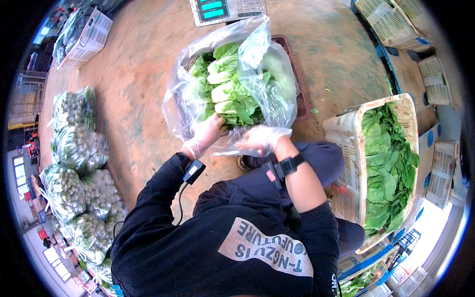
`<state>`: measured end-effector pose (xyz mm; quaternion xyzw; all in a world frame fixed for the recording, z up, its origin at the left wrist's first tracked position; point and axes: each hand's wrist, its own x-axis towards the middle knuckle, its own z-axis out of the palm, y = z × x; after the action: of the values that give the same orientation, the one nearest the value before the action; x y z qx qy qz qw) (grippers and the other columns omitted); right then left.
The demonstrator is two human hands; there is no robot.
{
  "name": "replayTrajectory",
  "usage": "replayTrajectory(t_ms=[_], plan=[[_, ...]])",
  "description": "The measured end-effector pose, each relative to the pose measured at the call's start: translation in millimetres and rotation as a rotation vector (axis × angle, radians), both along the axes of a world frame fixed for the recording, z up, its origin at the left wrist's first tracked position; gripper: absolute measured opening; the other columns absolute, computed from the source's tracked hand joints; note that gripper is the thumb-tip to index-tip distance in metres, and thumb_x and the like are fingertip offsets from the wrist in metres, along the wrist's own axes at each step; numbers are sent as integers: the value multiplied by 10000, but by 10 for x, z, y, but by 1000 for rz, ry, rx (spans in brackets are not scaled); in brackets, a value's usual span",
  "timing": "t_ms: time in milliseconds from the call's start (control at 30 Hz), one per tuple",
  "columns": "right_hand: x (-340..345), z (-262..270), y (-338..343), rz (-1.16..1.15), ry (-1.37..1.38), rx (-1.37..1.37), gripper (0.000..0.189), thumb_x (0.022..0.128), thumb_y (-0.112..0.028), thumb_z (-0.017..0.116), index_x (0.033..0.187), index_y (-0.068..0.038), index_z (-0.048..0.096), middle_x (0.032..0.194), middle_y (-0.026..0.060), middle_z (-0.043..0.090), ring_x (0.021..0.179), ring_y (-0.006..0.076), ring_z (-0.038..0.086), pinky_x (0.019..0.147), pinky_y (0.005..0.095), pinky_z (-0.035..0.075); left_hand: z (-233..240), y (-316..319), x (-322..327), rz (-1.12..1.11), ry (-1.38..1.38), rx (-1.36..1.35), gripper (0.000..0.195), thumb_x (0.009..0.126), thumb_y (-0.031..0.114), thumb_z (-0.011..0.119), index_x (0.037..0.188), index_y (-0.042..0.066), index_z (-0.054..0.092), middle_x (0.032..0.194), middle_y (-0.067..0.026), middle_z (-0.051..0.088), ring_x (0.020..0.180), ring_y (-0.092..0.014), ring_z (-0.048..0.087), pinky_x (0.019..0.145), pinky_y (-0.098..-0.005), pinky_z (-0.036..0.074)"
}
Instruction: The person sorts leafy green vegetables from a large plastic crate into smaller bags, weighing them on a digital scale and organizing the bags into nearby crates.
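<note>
A clear plastic bag (271, 92) stands open before me, filled with heads of leafy greens (226, 92) whose pale stem ends face up and left. A reddish-brown plastic crate (302, 92) shows beneath and behind the bag. My left hand (207, 135), in a thin clear glove, has its fingers curled on the bag's near rim, against the closest greens. Beside it on the right, my gloved right hand (263, 139) is at the same rim. Its fingers are blurred, so their grip on the plastic is unclear.
A digital scale (232, 9) stands beyond the bag. At right, a white plastic crate (343, 156) holds loose leafy greens (386, 170). Several tied bags of vegetables (79, 148) line the left side. Another white crate (89, 39) sits at the far left on the stained floor (137, 81).
</note>
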<state>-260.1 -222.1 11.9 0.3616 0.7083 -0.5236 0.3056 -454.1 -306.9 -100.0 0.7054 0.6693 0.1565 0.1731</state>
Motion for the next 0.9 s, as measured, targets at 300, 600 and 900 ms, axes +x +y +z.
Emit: replayTrajectory(t_ms=[300, 600, 900], plan=[[796, -12, 757, -1585, 570, 302, 579, 874, -473, 429, 1184, 17, 431, 1021, 256, 568, 845, 283, 632, 560, 330, 529, -283, 457, 163, 16, 176, -346, 163, 723, 142, 517, 768, 31, 627, 746, -189, 620, 701, -339, 620, 621, -418, 498], [1097, -189, 957, -1998, 1377, -457, 669, 871, -588, 308, 1203, -12, 377, 1019, 196, 546, 912, 300, 557, 767, 429, 479, 663, 936, 466, -18, 282, -213, 264, 813, 231, 521, 1003, 63, 596, 813, -171, 628, 787, -310, 604, 698, -379, 468], [1255, -278, 1079, -2180, 1375, -562, 872, 793, -681, 365, 1374, -63, 164, 1321, 231, 346, 1079, 369, 480, 875, 465, 412, -300, 1392, 663, 24, 804, 63, 650, 823, 358, 493, 1385, 156, 236, 1398, -170, 255, 1237, -441, 263, 969, -589, 233]])
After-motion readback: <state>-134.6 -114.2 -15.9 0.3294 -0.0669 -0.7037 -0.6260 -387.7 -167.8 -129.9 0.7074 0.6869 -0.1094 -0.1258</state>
